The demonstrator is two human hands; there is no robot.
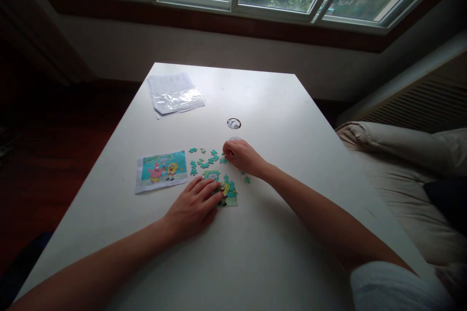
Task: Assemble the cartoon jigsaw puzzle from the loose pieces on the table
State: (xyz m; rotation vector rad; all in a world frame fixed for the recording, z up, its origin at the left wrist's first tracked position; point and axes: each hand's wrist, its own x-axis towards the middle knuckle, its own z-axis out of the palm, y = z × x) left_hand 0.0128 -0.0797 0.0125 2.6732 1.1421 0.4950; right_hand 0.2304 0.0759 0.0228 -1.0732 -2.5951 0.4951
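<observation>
My left hand [195, 204] lies flat on the white table [277, 107], fingers stretched out and resting on the left edge of a partly joined cartoon puzzle [226, 192]. My right hand [241, 154] is curled with its fingertips pinched down among several loose teal puzzle pieces [204, 159]; what it pinches is hidden under the fingers. A printed cartoon reference picture [161, 170] lies just left of the pieces.
A clear plastic bag over a sheet of paper [175, 95] lies at the far left of the table. A round cable hole [234, 123] sits beyond my right hand. A cushioned seat [404, 165] stands to the right, windows behind.
</observation>
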